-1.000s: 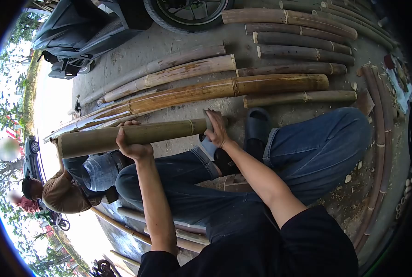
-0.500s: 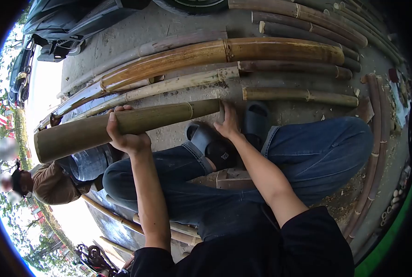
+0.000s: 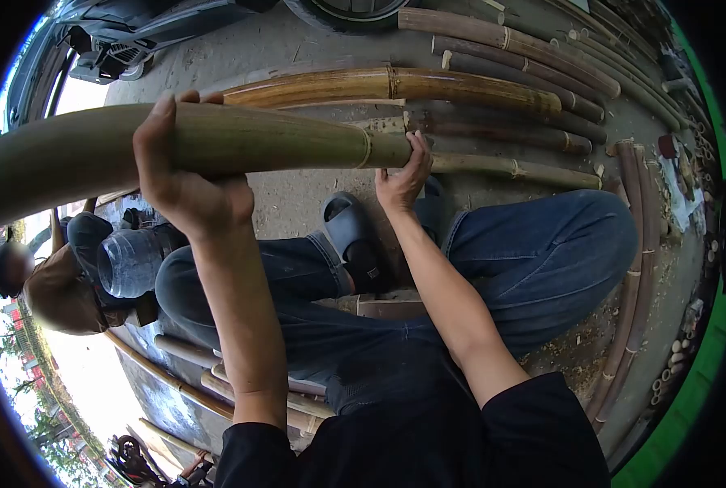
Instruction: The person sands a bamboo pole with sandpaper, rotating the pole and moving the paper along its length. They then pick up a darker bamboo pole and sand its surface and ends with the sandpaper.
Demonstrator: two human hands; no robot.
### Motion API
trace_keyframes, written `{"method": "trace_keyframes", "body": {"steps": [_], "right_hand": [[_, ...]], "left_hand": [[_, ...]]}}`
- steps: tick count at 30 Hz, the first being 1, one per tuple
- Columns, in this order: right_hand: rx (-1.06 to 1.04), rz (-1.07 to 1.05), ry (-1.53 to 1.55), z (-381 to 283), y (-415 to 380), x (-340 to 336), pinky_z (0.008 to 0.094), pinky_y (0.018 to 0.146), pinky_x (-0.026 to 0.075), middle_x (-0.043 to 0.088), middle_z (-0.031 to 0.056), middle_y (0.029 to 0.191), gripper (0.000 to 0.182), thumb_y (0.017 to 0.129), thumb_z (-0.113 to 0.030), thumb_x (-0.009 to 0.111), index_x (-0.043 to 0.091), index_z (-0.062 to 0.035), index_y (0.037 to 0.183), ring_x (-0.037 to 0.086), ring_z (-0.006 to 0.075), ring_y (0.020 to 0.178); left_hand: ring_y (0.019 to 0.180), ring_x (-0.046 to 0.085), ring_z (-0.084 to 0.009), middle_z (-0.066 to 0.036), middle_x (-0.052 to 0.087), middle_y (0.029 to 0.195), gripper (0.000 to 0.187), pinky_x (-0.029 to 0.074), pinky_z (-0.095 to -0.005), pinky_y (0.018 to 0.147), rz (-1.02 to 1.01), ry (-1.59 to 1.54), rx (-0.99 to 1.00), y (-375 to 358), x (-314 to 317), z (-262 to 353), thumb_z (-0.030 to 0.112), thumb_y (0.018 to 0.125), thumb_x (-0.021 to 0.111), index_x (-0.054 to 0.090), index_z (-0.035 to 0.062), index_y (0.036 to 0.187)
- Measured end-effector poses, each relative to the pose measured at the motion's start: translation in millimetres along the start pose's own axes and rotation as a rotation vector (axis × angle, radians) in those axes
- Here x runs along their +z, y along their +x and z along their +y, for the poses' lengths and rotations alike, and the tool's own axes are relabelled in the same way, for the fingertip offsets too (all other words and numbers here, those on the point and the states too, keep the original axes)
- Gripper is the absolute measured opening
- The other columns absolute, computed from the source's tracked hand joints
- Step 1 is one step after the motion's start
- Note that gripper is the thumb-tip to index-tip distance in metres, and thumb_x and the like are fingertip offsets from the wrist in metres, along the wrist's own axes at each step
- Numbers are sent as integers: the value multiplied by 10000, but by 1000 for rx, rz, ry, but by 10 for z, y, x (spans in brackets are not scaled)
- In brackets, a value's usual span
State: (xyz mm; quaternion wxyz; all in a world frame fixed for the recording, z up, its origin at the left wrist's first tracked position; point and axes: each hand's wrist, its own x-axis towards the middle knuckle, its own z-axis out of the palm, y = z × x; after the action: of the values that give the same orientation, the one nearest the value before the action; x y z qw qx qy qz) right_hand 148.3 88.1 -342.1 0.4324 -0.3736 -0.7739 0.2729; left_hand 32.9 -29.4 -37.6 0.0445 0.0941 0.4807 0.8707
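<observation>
I hold a thick green-brown bamboo pole [image 3: 273,140] raised above my legs. It runs from the left edge of the view to just above my slippers. My left hand [image 3: 188,183] is wrapped round its wider part, thumb over the upper side. My right hand [image 3: 407,172] is closed round the narrower end, past a pale node ring. Behind the held pole, a glossy brown bamboo pole [image 3: 468,86] lies on the ground, partly hidden. A shorter bamboo piece [image 3: 525,168] lies just beyond my right hand.
More bamboo poles [image 3: 534,63] lie side by side at the back, with others [image 3: 633,285] along the right. A motorcycle wheel [image 3: 351,12] stands at the top. A person [image 3: 66,285] and a clear plastic jug [image 3: 131,264] are at the left. Wood chips [image 3: 562,358] litter the ground.
The held bamboo pole has come up closer to me, and its wide end has swung left, out to the edge of view. Both hands keep their grip.
</observation>
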Motion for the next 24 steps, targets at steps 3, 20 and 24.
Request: {"method": "trace_keyframes", "body": {"steps": [3, 20, 24], "right_hand": [[6, 63, -10, 210, 36, -43, 547, 1107, 382, 504, 213, 1422, 807, 705, -70, 835, 450, -73, 1415, 477, 432, 1328], [182, -272, 196, 680, 124, 113, 466, 1163, 387, 514, 255, 1469, 778, 787, -194, 790, 467, 23, 1462, 499, 407, 1372], [-19, -273, 422, -278, 596, -168, 504, 1196, 312, 529, 242, 1467, 786, 789, -256, 759, 464, -1, 1471, 490, 426, 1371]], "left_hand": [[855, 674, -231, -125, 661, 932, 321, 551, -371, 819, -57, 18, 72, -116, 353, -296, 180, 781, 823, 656, -20, 968], [808, 698, -228, -126, 701, 902, 283, 558, -367, 805, -283, 215, 262, 76, 272, -1077, 140, 857, 775, 633, -59, 1001], [859, 673, -270, -152, 657, 911, 360, 542, -407, 850, -211, 237, 120, 229, 256, -1082, 239, 871, 722, 574, -32, 1056]]}}
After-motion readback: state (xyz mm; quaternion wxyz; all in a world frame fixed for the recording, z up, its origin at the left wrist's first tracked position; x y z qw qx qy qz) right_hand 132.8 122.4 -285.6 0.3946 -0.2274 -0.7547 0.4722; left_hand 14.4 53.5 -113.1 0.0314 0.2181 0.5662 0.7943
